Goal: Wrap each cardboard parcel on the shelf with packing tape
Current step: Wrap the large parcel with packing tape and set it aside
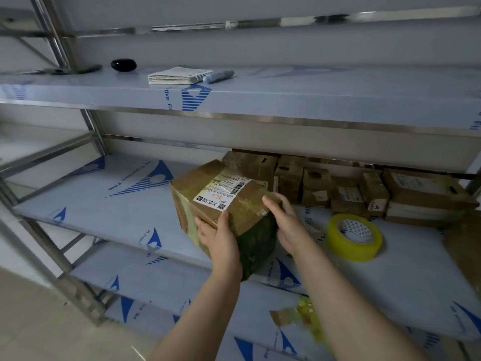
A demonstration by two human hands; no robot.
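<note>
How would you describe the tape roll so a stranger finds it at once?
Start at the middle shelf of the metal rack. The tape roll lies flat there, right of the held parcel and before the row of boxes. It alone is round and yellow.

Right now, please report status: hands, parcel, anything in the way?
Left hand grips parcel corner; right hand flat against its side. Parcel tilted, tape already on it. Tape roll lies on shelf, clear of both hands.
</note>
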